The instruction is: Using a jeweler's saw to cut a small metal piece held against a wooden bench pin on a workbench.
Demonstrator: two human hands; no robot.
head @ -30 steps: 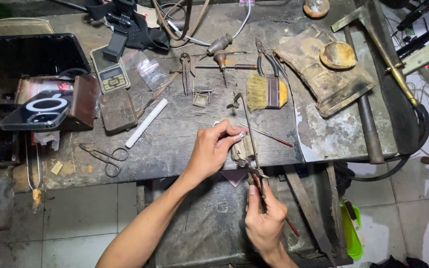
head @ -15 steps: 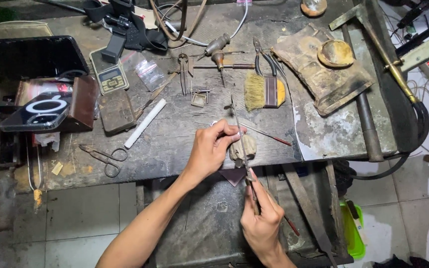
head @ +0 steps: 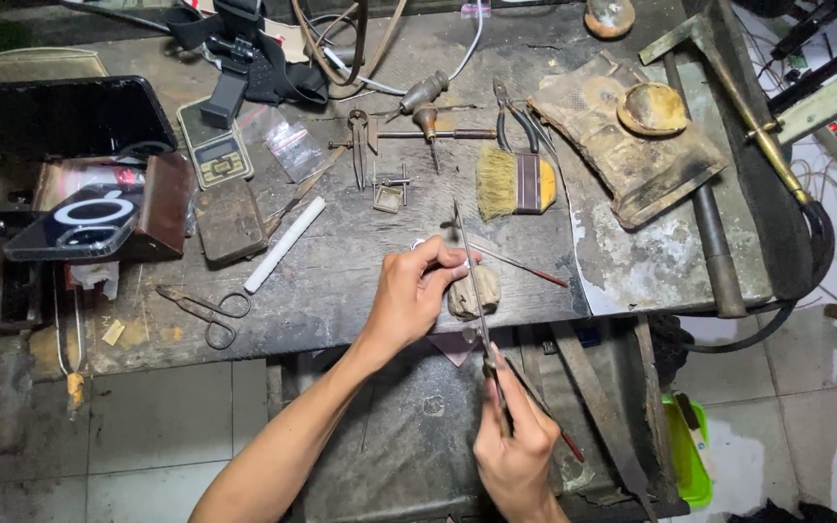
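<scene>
My left hand [head: 417,292] rests at the front edge of the dark workbench [head: 360,281], its fingertips pinched on a small pale piece held against a worn bench peg [head: 465,296]. My right hand [head: 517,447] is below the bench edge, closed around the handle of a long thin file [head: 469,273]. The file's blade runs up across the piece at my left fingertips, its tip pointing away from me. A thin red-tipped rod [head: 520,264] lies just right of my left hand.
On the bench lie scissors [head: 207,312], a white stick [head: 285,244], a brush [head: 513,182], pliers [head: 515,116], dividers [head: 358,143], a pocket scale [head: 212,147], a phone [head: 84,221] and a worn leather pad [head: 622,136]. A hammer [head: 704,208] lies at right. Tiled floor shows below.
The file has slid forward across the piece, its tip now farther up the bench, with my right hand following. My left hand has stayed at the peg.
</scene>
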